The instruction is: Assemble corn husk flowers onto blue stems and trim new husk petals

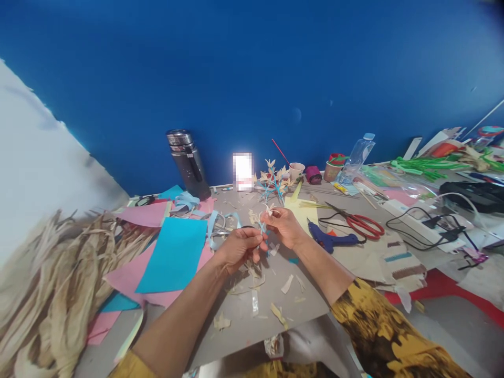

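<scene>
Glue gun (pixel 328 240): blue plastic, on the table (pixel 311 304).
Sprig (pixel 262 226): thin blue stem, papery pale petals, left of the gun.
Left hand (pixel 244 244): my fingertips pinched together on its stem.
Right hand (pixel 286 227): mine too, nearly closed, pinching its top.
Husks (pixel 47 294): dry, crinkled, far left of the gun.
Scissors (pixel 350 218): red-looped, just behind the gun.
Scraps (pixel 287 284): curled, littering its left.

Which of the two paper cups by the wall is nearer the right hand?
The pale cup with the thin red stick is nearer the right hand; the brown cup, topped with red and green, stands farther off, beside the clear bottle.
</scene>
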Demonstrator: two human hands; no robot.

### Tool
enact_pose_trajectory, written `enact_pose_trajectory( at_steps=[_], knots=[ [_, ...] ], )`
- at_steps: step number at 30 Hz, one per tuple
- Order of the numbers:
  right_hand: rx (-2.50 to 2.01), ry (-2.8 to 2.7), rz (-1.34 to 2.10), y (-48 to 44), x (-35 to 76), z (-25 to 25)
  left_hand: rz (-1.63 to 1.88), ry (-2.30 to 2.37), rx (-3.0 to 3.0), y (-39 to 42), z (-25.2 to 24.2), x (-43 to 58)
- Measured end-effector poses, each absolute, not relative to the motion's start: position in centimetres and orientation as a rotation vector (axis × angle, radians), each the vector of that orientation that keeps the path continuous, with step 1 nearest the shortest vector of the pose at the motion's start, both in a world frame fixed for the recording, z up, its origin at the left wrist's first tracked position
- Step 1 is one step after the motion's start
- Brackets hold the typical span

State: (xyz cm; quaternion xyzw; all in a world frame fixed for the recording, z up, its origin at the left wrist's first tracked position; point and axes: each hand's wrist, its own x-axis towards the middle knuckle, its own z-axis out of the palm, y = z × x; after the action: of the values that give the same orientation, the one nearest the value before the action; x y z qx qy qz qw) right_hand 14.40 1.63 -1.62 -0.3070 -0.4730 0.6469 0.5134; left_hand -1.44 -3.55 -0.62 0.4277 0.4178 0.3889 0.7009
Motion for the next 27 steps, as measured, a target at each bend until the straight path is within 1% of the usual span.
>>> enact_pose_trajectory(
  at_steps=[6,11,18,23,27],
  knots=[
    [-0.776,-1.095,1.585,1.6,14.3,-1.5,0.970,1.069,1.114,-4.0,-0.8,-0.7],
    [-0.751,-1.020,1.662,1.9,14.7,-1.3,1.044,1.042,1.055,-4.3,-0.3,-0.2],
    [-0.724,-1.150,1.802,1.6,14.9,-1.2,1.221,1.212,1.012,-4.7,0.5,0.2],
    [-0.770,-1.163,1.794,1.3,14.7,-1.0,1.218,1.234,1.000,-4.5,0.4,0.0],
    [-0.805,-1.198,1.667,1.3,14.5,-1.2,1.160,1.233,0.974,-4.4,0.2,0.2]
  ],
)
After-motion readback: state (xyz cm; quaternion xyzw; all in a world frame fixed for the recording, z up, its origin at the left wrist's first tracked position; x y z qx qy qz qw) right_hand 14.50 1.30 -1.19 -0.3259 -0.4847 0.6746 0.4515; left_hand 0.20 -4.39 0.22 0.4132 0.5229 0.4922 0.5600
